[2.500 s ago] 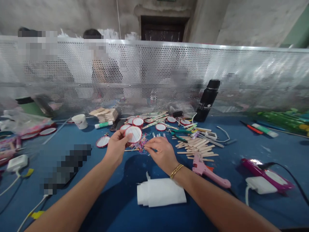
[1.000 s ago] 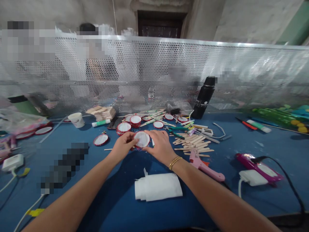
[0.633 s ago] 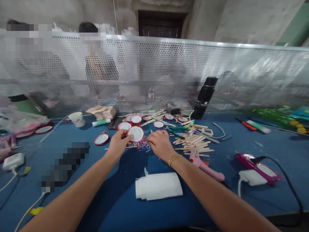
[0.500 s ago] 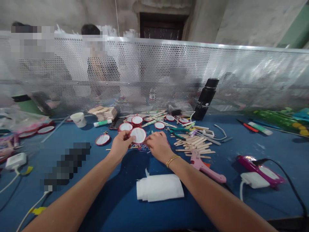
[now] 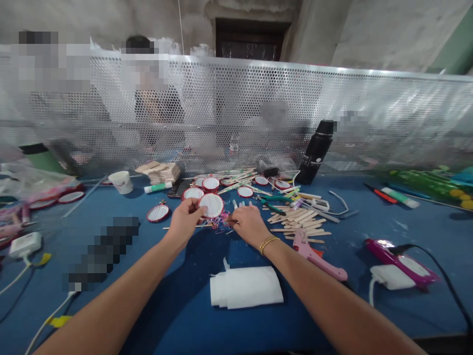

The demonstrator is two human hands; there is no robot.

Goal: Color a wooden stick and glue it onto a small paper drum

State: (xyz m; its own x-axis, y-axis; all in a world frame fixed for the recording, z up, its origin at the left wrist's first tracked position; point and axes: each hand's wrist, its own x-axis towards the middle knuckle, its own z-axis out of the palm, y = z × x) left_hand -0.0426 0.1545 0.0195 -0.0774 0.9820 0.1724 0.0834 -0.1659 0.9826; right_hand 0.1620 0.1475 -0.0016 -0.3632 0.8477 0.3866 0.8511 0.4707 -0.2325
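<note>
My left hand (image 5: pixel 185 221) pinches a round, red-rimmed white disc (image 5: pixel 211 205) by its left edge, tilted with its white face toward me. Just right of the disc is my right hand (image 5: pixel 248 223), wearing a gold bracelet. Its fingers are curled together over a tangle of pink and blue strands (image 5: pixel 219 222); what lies between the fingertips is too small to make out. Behind the held disc, more red-rimmed discs (image 5: pixel 192 194) are stacked on the blue table (image 5: pixel 177 305). One disc (image 5: pixel 158 213) lies alone to the left.
Wooden craft sticks (image 5: pixel 305 222), a pink glue gun (image 5: pixel 320 260) and green-handled pliers (image 5: pixel 275 199) lie at right. A folded white cloth (image 5: pixel 247 287) is in front of me. A black bottle (image 5: pixel 315 153) leans by the perforated metal screen (image 5: pixel 236 98). A paper cup (image 5: pixel 120 183) stands at left.
My right hand has moved slightly right, away from the disc's edge, uncovering more of the coloured strands. My left hand keeps the disc in nearly the same place.
</note>
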